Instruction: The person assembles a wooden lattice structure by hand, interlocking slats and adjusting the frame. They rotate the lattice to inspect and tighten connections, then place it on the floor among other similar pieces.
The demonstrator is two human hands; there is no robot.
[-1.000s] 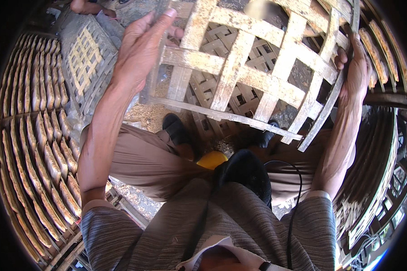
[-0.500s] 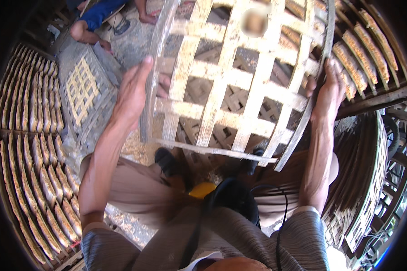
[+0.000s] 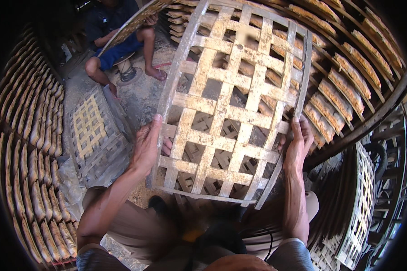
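Note:
Between my hands is a woven bamboo tray [image 3: 219,110], a long open lattice of flat pale strips with darker side rails. My left hand [image 3: 147,147] grips its left rail, thumb on top and fingertips curled under, showing through the gaps. My right hand [image 3: 298,141] is closed on the right rail near the lower end. The tray is tilted, its far end raised, and no load lies on it. Below it, partly hidden, more lattice shows through the holes, above my knees.
Racks [image 3: 40,144] of filled trays curve along the left; another rack [image 3: 334,95] rises at the far right. Stacked lattice trays [image 3: 88,126] lie on the floor at left, others [image 3: 362,203] stand at right. Ahead, a seated person [image 3: 117,49] holds a tray [image 3: 133,25].
The tray and both my hands sit lower in view, nearer my lap. The view has tipped up, bringing more of the far racks and the seated person with a tray into sight.

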